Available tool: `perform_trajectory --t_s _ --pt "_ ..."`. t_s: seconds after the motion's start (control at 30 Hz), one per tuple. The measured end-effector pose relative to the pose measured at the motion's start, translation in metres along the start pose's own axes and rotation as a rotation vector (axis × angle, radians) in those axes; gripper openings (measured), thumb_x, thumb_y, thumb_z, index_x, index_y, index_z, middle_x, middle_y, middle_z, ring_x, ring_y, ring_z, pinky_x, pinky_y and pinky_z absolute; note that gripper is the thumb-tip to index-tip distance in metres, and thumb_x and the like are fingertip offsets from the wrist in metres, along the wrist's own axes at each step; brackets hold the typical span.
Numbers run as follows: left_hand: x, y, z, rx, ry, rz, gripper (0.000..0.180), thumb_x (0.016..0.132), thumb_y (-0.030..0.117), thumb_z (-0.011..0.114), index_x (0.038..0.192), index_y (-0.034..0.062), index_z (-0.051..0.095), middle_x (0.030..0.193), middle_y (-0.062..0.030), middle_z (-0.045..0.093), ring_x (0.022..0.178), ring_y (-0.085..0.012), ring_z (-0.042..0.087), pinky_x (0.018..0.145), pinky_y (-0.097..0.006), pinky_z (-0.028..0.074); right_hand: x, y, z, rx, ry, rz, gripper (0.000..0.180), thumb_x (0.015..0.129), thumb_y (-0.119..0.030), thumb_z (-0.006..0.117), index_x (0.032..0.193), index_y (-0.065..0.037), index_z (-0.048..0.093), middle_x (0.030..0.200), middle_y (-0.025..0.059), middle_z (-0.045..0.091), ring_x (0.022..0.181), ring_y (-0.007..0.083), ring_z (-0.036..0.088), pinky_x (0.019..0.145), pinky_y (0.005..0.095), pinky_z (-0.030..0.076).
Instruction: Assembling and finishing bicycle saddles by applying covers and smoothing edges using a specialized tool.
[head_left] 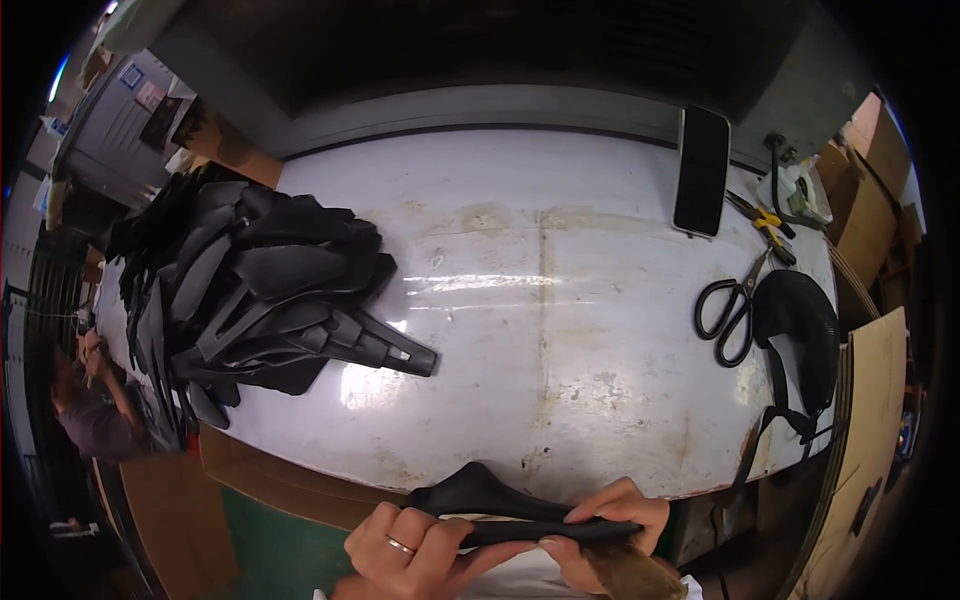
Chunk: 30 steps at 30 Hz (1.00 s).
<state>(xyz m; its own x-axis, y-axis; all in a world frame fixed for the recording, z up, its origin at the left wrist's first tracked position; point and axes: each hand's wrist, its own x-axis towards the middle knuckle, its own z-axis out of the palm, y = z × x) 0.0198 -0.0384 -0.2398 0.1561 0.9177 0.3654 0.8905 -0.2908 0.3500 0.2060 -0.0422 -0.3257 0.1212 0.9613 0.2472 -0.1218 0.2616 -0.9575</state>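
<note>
A black moulded part (480, 492), smooth and curved with a wide left end and a slim right end, is held between my hands just off the table's near edge. My left hand (405, 548), with a ring on one finger, closes round its left portion. Thumb and fingers of my right hand (612, 525) pinch the slim right end. To the left on the white table (490, 400) lies a big heap of similar black parts (290, 270). One of them, with a slot near its tip, sticks out toward the middle.
At the right are black-handled scissors (733, 308), yellow-handled pliers (768, 222), a leaning phone (702, 170) and a black pouch-like thing with a strap (800, 310). Cardboard boxes (270, 475) stand below the table's edge. Another person (100, 410) works at the far left.
</note>
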Motion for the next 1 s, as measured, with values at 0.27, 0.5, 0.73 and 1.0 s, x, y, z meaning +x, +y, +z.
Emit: perform_trajectory --t_s 0.27,0.5,0.73,1.0 --pt "-0.009 -0.032 0.000 -0.525 -0.088 -0.390 0.047 0.055 0.024 0.101 0.080 0.0035 0.067 0.086 -0.0145 0.075 0.079 -0.0268 0.075 0.066 -0.032 0.058 0.020 0.011 -0.025 0.046 -0.388 -0.083 0.070 0.076 -0.003 0.089 0.126 -0.003 0.039 0.104 0.0215 0.062 0.083 0.0283 0.071 0.077 0.0410 0.062" --pt "-0.022 -0.042 0.002 -0.455 -0.056 -0.256 0.041 0.062 0.025 0.098 0.077 0.0037 0.067 0.080 -0.0112 0.077 0.069 -0.0215 0.076 0.060 -0.027 0.057 0.028 -0.018 -0.026 -0.384 -0.449 -0.200 0.017 0.086 -0.018 0.077 0.087 -0.003 0.068 0.077 0.0143 0.066 0.060 0.0322 0.063 0.058 0.0439 0.053" --pt "-0.014 -0.073 0.001 -0.802 -0.225 -0.240 0.030 0.073 0.016 0.091 0.089 0.0025 0.071 0.087 -0.0080 0.077 0.067 -0.0227 0.073 0.060 -0.029 0.055 -0.001 0.006 -0.036 -0.082 -0.392 0.038 0.067 0.069 0.014 0.087 0.126 -0.001 0.055 0.106 0.0223 0.066 0.081 0.0312 0.069 0.063 0.0406 0.059" --pt "-0.019 -0.061 0.009 -0.513 -0.038 -0.198 0.034 0.084 0.031 0.083 0.078 0.0014 0.067 0.070 -0.0081 0.074 0.055 -0.0203 0.070 0.054 -0.028 0.053 0.022 -0.011 -0.035 -0.186 -0.523 -0.021 0.022 0.088 -0.021 0.074 0.100 -0.004 0.066 0.077 0.0176 0.064 0.060 0.0343 0.062 0.055 0.0450 0.049"
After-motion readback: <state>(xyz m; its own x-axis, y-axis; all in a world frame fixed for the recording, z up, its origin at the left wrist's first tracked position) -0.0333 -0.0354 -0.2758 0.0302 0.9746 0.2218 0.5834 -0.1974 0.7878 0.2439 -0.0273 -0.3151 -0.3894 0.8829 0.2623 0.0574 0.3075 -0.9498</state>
